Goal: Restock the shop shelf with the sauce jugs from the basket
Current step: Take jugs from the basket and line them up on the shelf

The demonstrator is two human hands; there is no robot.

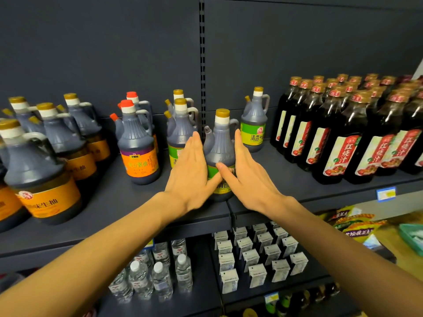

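Dark shop shelf (128,202) carries a green-label sauce jug (220,156) near its edge, left hand (194,170) and right hand (246,172) flat-fingered against its sides, probably steadying it into line.

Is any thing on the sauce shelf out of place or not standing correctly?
The green-label jug between the left hand and right hand stands at the front edge, straddling the seam between two shelf boards, ahead of its row. It is upright; nothing is spilled.
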